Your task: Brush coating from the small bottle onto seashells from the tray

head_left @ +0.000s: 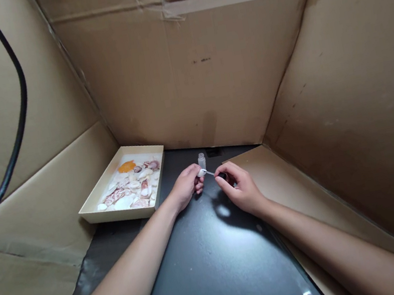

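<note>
My left hand (189, 185) is closed on a small white shell (202, 172), pinched between thumb and fingers. From the right, my right hand (241, 185) grips a thin, pale applicator (209, 172) with a dark end, which looks like a bottle cap, partly hidden by the fingers. The applicator's tip meets the shell, or lies just in front of it; contact is too small to make out. Just behind the shell stands a little clear bottle (202, 160), upright, its neck uncapped.
To the left sits a cream tray (117, 215) of assorted shells (145, 187), one of them orange (126, 166). Cardboard walls (186, 88) enclose the dark table (203, 268) on three sides. A cardboard sheet (281, 173) lies at right; a black cable (21, 92) hangs upper left.
</note>
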`<action>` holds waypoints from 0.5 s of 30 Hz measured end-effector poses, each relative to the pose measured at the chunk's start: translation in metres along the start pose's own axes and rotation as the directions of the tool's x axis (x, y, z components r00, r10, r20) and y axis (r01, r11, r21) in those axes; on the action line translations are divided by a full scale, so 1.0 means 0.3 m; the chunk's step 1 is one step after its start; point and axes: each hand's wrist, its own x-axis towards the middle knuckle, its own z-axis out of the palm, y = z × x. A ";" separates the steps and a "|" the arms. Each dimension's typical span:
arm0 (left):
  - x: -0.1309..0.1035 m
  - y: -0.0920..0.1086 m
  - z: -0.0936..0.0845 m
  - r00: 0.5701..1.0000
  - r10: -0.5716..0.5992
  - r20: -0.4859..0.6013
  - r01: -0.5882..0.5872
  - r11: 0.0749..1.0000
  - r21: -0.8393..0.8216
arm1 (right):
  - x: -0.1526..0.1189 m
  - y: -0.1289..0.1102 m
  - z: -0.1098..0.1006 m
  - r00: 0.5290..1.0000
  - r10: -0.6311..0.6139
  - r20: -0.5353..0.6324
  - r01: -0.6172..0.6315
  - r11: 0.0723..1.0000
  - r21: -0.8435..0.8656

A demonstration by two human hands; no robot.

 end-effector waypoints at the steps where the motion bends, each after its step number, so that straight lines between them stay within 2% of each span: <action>1: 0.000 0.000 0.000 1.000 0.000 -0.005 0.000 1.000 0.001 | 0.000 0.001 0.001 1.000 0.001 0.014 -0.001 1.000 -0.010; 5: 0.000 -0.001 -0.001 1.000 0.000 -0.011 0.000 1.000 -0.003 | 0.000 0.004 0.002 0.999 0.037 -0.005 -0.037 0.998 -0.047; 9: 0.002 -0.002 -0.001 1.000 0.004 -0.012 -0.004 1.000 0.006 | 0.001 0.000 0.002 1.000 -0.008 -0.011 0.008 1.000 0.004; 12: 0.003 -0.003 -0.001 1.000 -0.002 -0.011 0.002 1.000 0.006 | 0.000 -0.002 0.002 1.000 0.020 0.010 -0.020 0.999 -0.031; 15: 0.003 -0.002 -0.001 1.000 0.000 -0.013 0.000 1.000 0.009 | -0.001 -0.003 0.002 1.000 0.016 -0.020 -0.016 1.000 -0.013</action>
